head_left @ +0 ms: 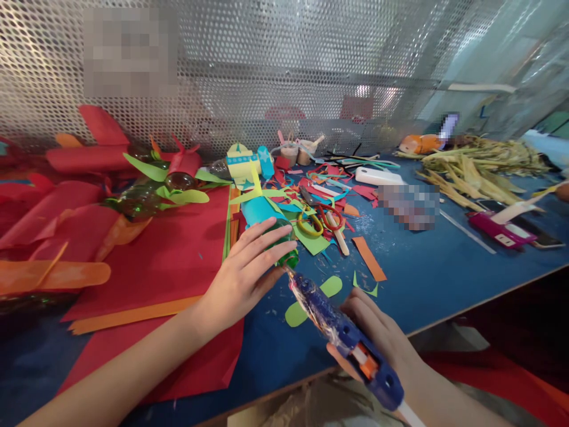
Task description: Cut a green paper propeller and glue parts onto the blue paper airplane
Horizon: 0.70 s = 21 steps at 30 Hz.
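Observation:
My left hand [249, 267] lies with its fingers across a green plastic bottle [291, 259], holding it on its side. Blue paper [258, 209] wraps the bottle's far part, and light green and yellow paper strips stick out beyond it. A dark blue hot glue gun [326, 311] is gripped in my right hand [377, 332]. Its nozzle points at the bottle's mouth end, very close; whether they touch I cannot tell. A white glue stick [409, 414] protrudes from the gun's back. Beneath the gun lies a light green rounded paper piece [297, 313].
Red paper sheets [178, 249] and paper-and-bottle planes [146, 196] cover the left. Scissors with red and yellow handles [311, 224] lie among paper scraps. Dried husks [475, 166] and a magenta device [500, 231] are at right. A perforated metal panel [267, 65] stands behind the blue table [427, 290].

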{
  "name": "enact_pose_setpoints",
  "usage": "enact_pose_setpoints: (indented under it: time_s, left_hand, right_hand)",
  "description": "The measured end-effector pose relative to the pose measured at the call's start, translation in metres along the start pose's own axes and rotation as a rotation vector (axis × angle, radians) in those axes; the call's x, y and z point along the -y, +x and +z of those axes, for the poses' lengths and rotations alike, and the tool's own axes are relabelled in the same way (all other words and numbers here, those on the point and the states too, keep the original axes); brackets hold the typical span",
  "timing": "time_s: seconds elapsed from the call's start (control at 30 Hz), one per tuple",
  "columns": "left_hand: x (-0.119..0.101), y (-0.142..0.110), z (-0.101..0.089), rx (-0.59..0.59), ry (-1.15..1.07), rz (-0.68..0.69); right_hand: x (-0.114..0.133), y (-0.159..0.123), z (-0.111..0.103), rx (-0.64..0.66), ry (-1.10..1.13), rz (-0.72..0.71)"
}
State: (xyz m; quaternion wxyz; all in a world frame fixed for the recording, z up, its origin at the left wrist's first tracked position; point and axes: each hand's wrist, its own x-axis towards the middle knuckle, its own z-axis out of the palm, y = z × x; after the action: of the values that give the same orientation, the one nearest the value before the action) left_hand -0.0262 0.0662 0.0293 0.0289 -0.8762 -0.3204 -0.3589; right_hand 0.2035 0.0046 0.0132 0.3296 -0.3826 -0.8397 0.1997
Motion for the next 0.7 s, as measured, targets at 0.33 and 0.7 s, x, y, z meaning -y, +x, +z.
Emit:
enact_pose_setpoints:
  time_s: [0.33,0.7]
  left_hand:
    - [0.0018,-0.0012,0.0025,-0.004,0.002,0.014]
    - [0.0011,-0.0007,0.0003,-0.013,0.019,0.014]
  right_hand:
    - [-0.0004,-0.0001,-0.0007,-0.012,-0.018,-0.008]
    - [-0.0005,-0.0015,-0.0039,-0.042,0.017,-0.017]
